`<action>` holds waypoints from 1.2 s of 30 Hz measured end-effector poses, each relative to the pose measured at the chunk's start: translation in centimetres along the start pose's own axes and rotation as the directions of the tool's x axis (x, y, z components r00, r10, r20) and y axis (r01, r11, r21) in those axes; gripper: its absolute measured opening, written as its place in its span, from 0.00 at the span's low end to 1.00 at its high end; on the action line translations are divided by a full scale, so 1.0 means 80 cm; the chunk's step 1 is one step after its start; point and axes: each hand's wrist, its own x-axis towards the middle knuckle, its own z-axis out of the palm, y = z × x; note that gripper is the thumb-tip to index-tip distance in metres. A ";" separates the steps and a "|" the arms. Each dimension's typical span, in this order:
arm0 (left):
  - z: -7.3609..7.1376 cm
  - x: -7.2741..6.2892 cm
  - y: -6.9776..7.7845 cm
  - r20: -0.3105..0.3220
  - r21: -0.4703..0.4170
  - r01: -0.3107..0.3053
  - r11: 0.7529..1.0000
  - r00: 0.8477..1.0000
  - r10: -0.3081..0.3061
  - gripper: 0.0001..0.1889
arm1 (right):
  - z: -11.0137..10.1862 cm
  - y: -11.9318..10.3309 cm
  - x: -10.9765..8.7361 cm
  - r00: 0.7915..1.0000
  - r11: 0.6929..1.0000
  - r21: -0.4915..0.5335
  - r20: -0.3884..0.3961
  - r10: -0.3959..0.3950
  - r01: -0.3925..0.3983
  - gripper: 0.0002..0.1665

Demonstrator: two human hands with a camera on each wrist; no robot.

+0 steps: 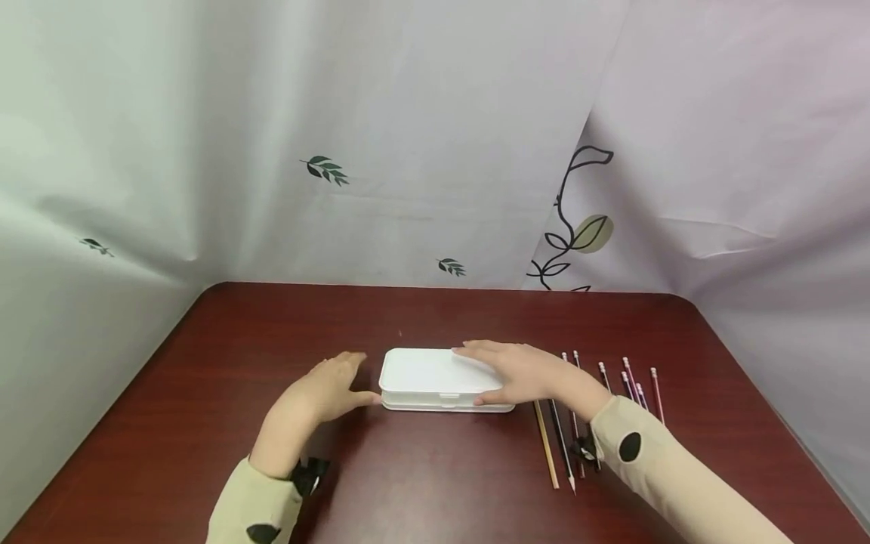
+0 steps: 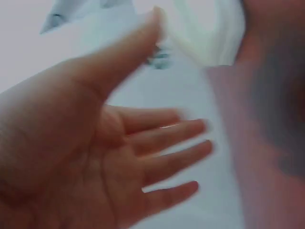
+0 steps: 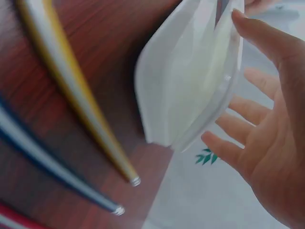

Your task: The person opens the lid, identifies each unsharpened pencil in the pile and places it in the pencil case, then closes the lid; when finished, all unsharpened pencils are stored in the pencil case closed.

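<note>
A white hinged pencil case [image 1: 421, 372] lies on the table, its clasp side toward me. My right hand [image 1: 519, 372] is over its right end, fingers stretched across the lid and thumb at the front edge. In the right wrist view, the thumb [image 3: 257, 28] is right at the lid's rim, where a narrow dark gap shows between lid and base. My left hand [image 1: 326, 389] is beside the left end, fingers spread and thumb tip by the front corner. The left wrist view is blurred but shows its palm [image 2: 95, 162] with nothing in it.
Several pencils with white eraser ends lie right of the case, partly under my right forearm; the nearest are a yellow pencil [image 1: 546, 446] and a black pencil [image 1: 563, 446]. The dark red wooden table [image 1: 421, 483] is bordered by white leaf-printed cloth [image 1: 408, 151].
</note>
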 end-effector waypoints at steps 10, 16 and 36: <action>0.018 -0.014 0.016 0.119 -0.017 -0.116 0.993 0.986 0.117 0.27 | 0.003 0.018 -0.002 0.996 0.976 0.201 -0.019 -0.084 0.086 0.34; 0.025 -0.010 0.015 0.204 -0.040 -0.097 0.995 0.973 0.103 0.33 | -0.007 0.036 0.006 1.000 0.937 0.347 0.001 -0.030 0.028 0.30; 0.033 0.022 -0.006 -0.096 0.003 -0.273 0.962 0.958 0.272 0.25 | -0.007 0.089 0.060 0.884 0.537 0.810 -0.052 0.464 -0.235 0.24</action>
